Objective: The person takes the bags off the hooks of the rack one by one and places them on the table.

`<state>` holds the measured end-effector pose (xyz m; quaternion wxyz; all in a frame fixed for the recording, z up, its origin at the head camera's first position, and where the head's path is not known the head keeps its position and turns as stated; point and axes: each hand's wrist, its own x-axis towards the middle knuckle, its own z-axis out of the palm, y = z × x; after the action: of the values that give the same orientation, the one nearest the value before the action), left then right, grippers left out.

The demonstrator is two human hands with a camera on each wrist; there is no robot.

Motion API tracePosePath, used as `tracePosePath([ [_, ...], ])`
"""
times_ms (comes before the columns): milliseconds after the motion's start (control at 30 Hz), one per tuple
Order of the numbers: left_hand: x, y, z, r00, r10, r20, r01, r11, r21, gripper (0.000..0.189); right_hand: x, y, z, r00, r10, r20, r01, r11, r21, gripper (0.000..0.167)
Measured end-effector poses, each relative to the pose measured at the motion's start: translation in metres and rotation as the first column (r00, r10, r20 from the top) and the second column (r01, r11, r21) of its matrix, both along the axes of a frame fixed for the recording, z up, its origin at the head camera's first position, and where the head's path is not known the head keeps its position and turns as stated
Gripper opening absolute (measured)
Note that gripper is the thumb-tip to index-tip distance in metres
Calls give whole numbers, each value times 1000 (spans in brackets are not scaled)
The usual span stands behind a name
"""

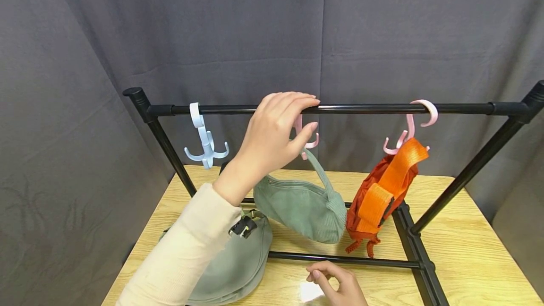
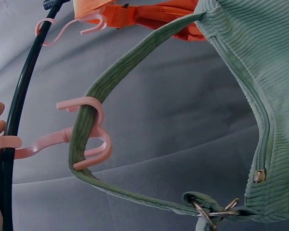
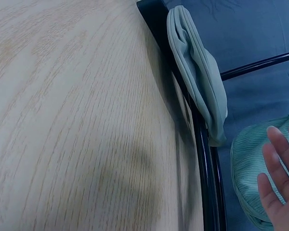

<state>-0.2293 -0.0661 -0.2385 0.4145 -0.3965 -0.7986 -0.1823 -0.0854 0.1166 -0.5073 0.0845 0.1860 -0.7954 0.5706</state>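
My left hand [image 1: 276,131] is up at the black rail [image 1: 361,109], its fingers over the bar and around the top of a pink hook [image 2: 45,142]. From that hook a green corduroy handbag [image 1: 301,207] hangs by its strap [image 2: 120,70]; its zipper [image 2: 265,130] shows in the left wrist view. My right hand [image 1: 337,284] is low in front of the rack, fingers loosely bent, holding nothing. In the right wrist view the right hand [image 3: 282,178] appears in front of the corduroy bag [image 3: 248,149], apart from it as far as I can tell.
A blue multi-prong hook [image 1: 207,148] hangs at the rail's left. On the right, another pink hook [image 1: 410,126] carries an orange bag [image 1: 382,192]. A grey-green bag [image 1: 233,263] lies low at left on the wooden table [image 1: 476,249], against the rack's lower bar [image 1: 352,259].
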Motion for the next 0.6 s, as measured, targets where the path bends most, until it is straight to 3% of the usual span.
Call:
tracePosePath([
  [267,-2,1,-6,1000,31,-2,-31,999,4,32,0,0,0,998,-5,-56,5,1000,-5,16],
  [600,-2,3,-14,996,79,-38,-79,997,5,34,-2,-2,10,991,8,-133,-5,1000,25,21],
])
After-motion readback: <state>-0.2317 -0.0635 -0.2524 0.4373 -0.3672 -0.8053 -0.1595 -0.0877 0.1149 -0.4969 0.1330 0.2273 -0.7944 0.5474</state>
